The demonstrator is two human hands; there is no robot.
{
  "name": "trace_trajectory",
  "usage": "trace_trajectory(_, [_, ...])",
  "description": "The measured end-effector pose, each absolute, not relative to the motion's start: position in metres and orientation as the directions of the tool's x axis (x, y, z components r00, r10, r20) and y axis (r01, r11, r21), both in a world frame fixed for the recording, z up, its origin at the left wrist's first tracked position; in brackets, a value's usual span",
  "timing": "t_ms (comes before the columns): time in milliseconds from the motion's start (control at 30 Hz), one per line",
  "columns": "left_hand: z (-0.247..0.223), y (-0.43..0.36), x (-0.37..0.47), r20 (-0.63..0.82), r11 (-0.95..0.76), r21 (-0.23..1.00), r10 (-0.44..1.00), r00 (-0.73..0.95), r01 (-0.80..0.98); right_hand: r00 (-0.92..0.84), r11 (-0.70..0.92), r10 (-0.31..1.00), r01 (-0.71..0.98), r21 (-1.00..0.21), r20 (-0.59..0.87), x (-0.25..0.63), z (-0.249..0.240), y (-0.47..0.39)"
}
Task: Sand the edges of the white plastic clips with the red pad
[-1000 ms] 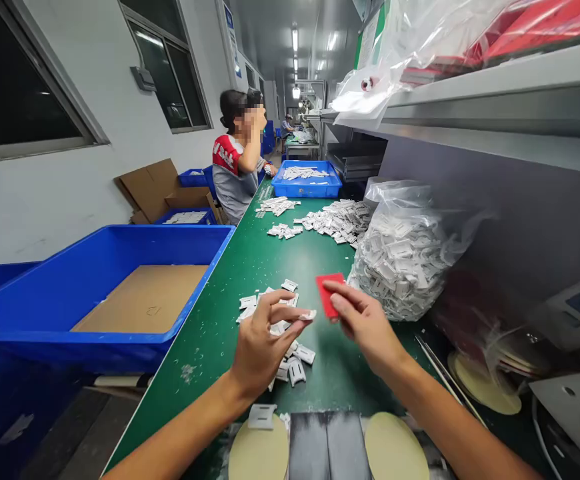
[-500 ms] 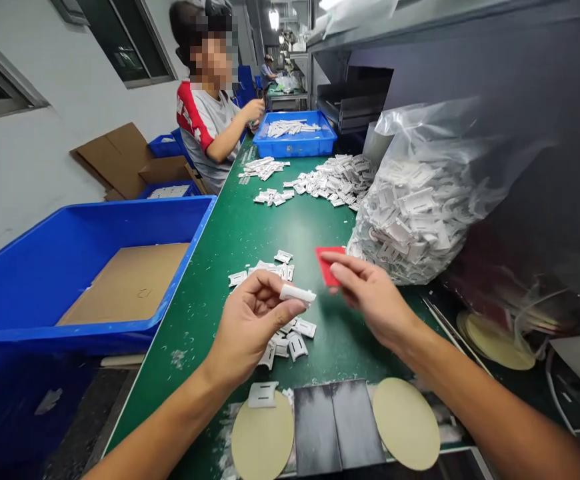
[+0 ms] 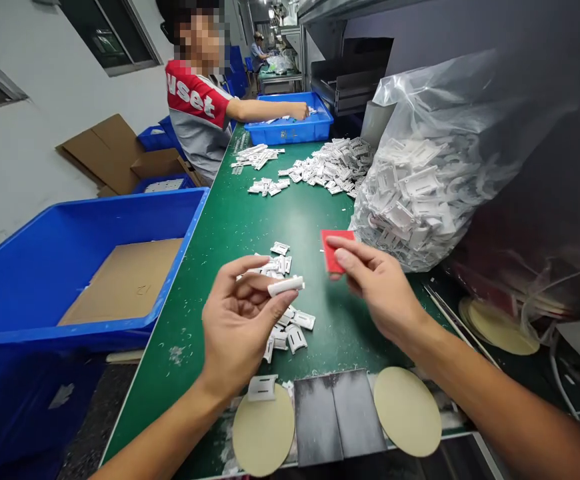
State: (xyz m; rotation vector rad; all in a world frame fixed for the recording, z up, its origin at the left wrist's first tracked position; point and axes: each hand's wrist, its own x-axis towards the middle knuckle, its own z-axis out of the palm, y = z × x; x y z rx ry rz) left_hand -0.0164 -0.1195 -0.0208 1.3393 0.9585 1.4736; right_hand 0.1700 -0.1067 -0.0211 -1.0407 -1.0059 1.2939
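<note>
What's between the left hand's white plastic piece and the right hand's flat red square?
Nothing: an open gap, green tabletop showing behind, in the head view.

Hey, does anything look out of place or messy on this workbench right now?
Yes: white flecks litter the green tabletop, with a patch near its left edge, like stray debris. One white piece lies alone on the left tan disc, apart from the pile.

White pc [image 3: 284, 287] looks like smooth plastic, semi-gloss; red pad [image 3: 329, 259] matt. Bench top [image 3: 210, 267] smooth w/ slight sheen; clear bag [image 3: 440, 100] shiny, crinkled plastic film. Tan discs [image 3: 263, 437] matt, paper-like.
</note>
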Motion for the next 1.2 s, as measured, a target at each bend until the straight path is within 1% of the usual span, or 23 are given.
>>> trace_trajectory(33, [-0.019,-0.117,-0.017,0.182,-0.170,0.968,0.982,0.046,-0.186,0.105,0.013,0.994,-0.261,-0.965,-0.015,0.171,-0.021,-0.104])
trace_trajectory(67, [-0.018,-0.115,-0.018,0.091,-0.061,0.966,0.990,0.107,-0.253,0.125,0.012,0.992,-0.296,-0.955,-0.026,0.171,-0.020,-0.103])
trace_trajectory(167, [-0.018,-0.112,-0.018,-0.039,0.127,0.914,0.973,0.228,-0.386,-0.023,-0.049,0.999,-0.463,-0.885,-0.044,0.173,-0.015,-0.104])
trace_trajectory(233, [-0.018,-0.111,-0.018,-0.054,0.164,0.896,0.962,0.266,-0.412,-0.162,-0.120,0.986,-0.535,-0.837,-0.037,0.175,-0.010,-0.108])
trace_trajectory(300, [-0.019,-0.112,-0.017,-0.049,0.168,0.901,0.955,0.292,-0.399,-0.288,-0.182,0.957,-0.533,-0.826,-0.024,0.177,-0.006,-0.112])
trace_trajectory(400, [-0.020,-0.114,-0.019,-0.029,0.134,0.934,0.952,0.305,-0.331,-0.346,-0.194,0.938,-0.510,-0.838,-0.007,0.178,-0.004,-0.116])
trace_trajectory(500, [-0.021,-0.116,-0.021,0.003,0.078,0.960,0.957,0.290,-0.268,-0.303,-0.153,0.953,-0.532,-0.833,0.018,0.177,-0.005,-0.118])
trace_trajectory(533, [-0.021,-0.117,-0.021,0.020,0.051,0.968,0.960,0.279,-0.247,-0.325,-0.148,0.945,-0.520,-0.841,0.035,0.176,-0.006,-0.118])
trace_trajectory(600, [-0.020,-0.119,-0.021,0.075,-0.032,0.984,0.966,0.247,-0.173,-0.404,-0.125,0.912,-0.442,-0.888,0.073,0.175,-0.006,-0.119])
trace_trajectory(633, [-0.019,-0.121,-0.021,0.120,-0.098,0.989,0.970,0.211,-0.113,-0.399,-0.083,0.913,-0.381,-0.921,0.083,0.175,-0.006,-0.119])
trace_trajectory(667, [-0.019,-0.123,-0.020,0.180,-0.176,0.984,0.970,0.166,-0.039,-0.341,-0.030,0.936,-0.318,-0.948,0.085,0.175,-0.006,-0.119])
trace_trajectory(700, [-0.020,-0.124,-0.019,0.256,-0.262,0.964,0.959,0.119,0.039,-0.236,0.021,0.968,-0.265,-0.964,0.086,0.175,-0.006,-0.118])
trace_trajectory(767, [-0.021,-0.128,-0.018,0.445,-0.446,0.878,0.895,0.047,0.175,-0.057,0.052,0.996,-0.235,-0.971,0.067,0.174,-0.006,-0.116])
trace_trajectory(800, [-0.023,-0.129,-0.018,0.539,-0.533,0.816,0.841,0.038,0.222,-0.068,0.022,0.997,-0.257,-0.966,0.041,0.174,-0.005,-0.115])
trace_trajectory(833, [-0.024,-0.130,-0.017,0.618,-0.608,0.751,0.785,0.052,0.257,-0.142,-0.026,0.990,-0.283,-0.959,0.015,0.174,-0.005,-0.115])
trace_trajectory(867, [-0.026,-0.131,-0.018,0.675,-0.665,0.693,0.734,0.073,0.278,-0.210,-0.068,0.978,-0.297,-0.952,-0.004,0.174,-0.006,-0.114])
trace_trajectory(900, [-0.027,-0.132,-0.018,0.716,-0.707,0.644,0.691,0.095,0.290,-0.226,-0.092,0.974,-0.305,-0.948,-0.022,0.174,-0.006,-0.113])
trace_trajectory(1000, [-0.028,-0.134,-0.021,0.762,-0.759,0.566,0.630,0.146,0.322,-0.046,-0.078,0.997,-0.352,-0.933,-0.066,0.174,-0.009,-0.112])
trace_trajectory(1033, [-0.028,-0.134,-0.023,0.776,-0.774,0.538,0.610,0.161,0.334,-0.062,-0.088,0.996,-0.368,-0.926,-0.070,0.174,-0.010,-0.112])
trace_trajectory(1100, [-0.028,-0.136,-0.025,0.795,-0.799,0.478,0.570,0.207,0.364,-0.216,-0.141,0.974,-0.362,-0.921,-0.065,0.174,-0.012,-0.112])
trace_trajectory(1133, [-0.029,-0.136,-0.026,0.795,-0.803,0.462,0.563,0.225,0.377,-0.254,-0.162,0.964,-0.346,-0.924,-0.074,0.174,-0.013,-0.111])
trace_trajectory(1167, [-0.029,-0.136,-0.027,0.793,-0.802,0.455,0.563,0.234,0.387,-0.234,-0.175,0.967,-0.338,-0.925,-0.098,0.174,-0.015,-0.109])
trace_trajectory(1200, [-0.030,-0.136,-0.027,0.791,-0.796,0.457,0.568,0.229,0.398,-0.166,-0.177,0.978,-0.341,-0.923,-0.127,0.175,-0.016,-0.108])
